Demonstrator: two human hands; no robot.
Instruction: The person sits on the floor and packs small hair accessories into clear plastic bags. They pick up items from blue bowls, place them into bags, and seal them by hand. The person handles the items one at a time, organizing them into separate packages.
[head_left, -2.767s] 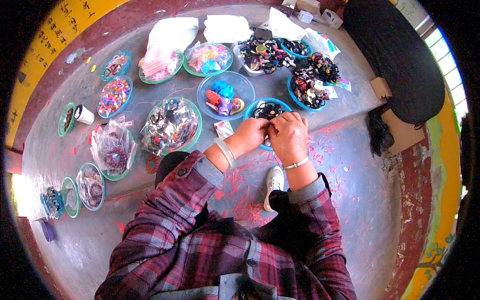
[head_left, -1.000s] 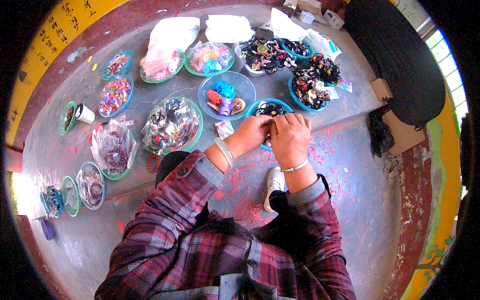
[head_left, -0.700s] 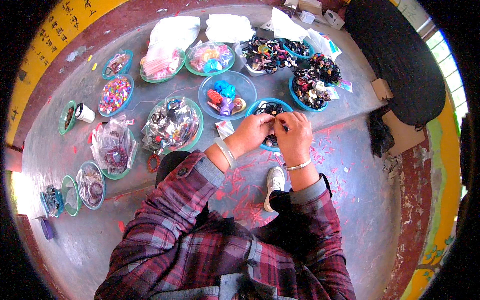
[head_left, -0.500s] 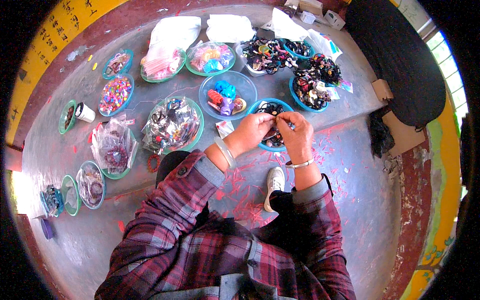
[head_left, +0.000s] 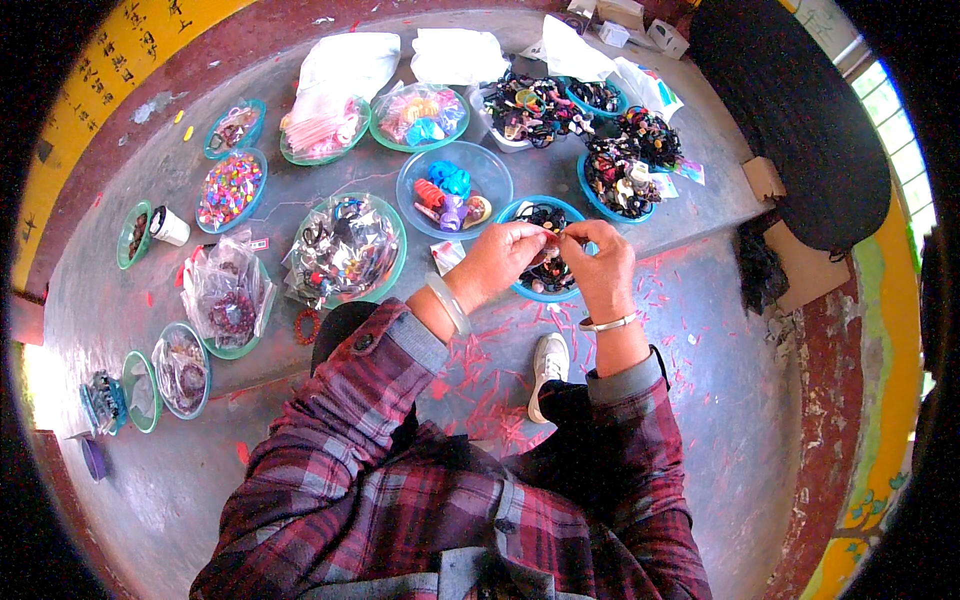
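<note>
My left hand (head_left: 500, 258) and my right hand (head_left: 600, 268) meet over a blue-rimmed bowl (head_left: 525, 290) of dark hair accessories at the edge of a grey ledge. Between the fingertips of both hands sits a small dark and reddish piece (head_left: 553, 236), too small to make out. A pale bangle circles my left wrist and a thin silver one my right. My red plaid sleeves run down to the lower edge.
Many shallow bowls cover the ledge: a clear one with bright plastic clips (head_left: 452, 190), a green-rimmed one with wrapped items (head_left: 345, 250), bowls of beads (head_left: 228, 188), and black hair ties (head_left: 620, 175). White bags (head_left: 350, 60) lie behind. A white shoe (head_left: 548, 365) rests on the red-flecked floor.
My hands rose slightly off the blue-rimmed bowl and the right hand turned upright, its fingertips now meeting the left hand's on the small piece.
</note>
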